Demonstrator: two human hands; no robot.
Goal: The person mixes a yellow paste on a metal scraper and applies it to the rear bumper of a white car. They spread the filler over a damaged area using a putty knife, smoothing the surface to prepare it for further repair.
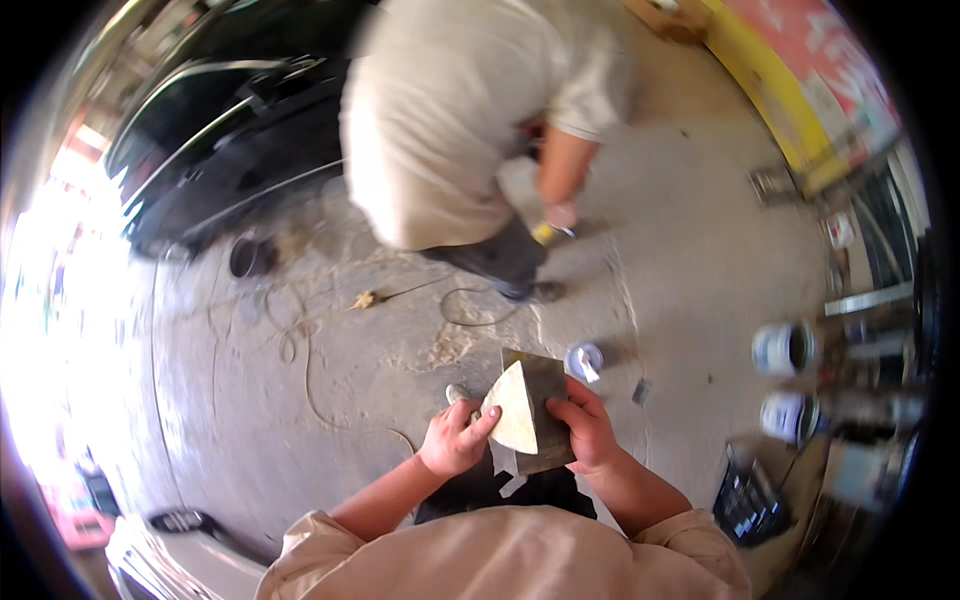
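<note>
My left hand [455, 440] pinches the left edge of a pale, fan-shaped sheet [515, 408]. That sheet lies against a flat dark board [545, 385], which my right hand [585, 430] grips along its right edge. Both hands hold the pair up in front of my chest, above the concrete floor. A torn pale strip hangs below the board, between my wrists.
Another person in a light shirt [450, 110] bends over ahead, one hand [562, 212] low by a yellow tool. A small open can [583, 360] stands past the board. Paint cans [785, 348] and a dark crate [745, 500] sit at right. A cord [300, 350] trails across the floor.
</note>
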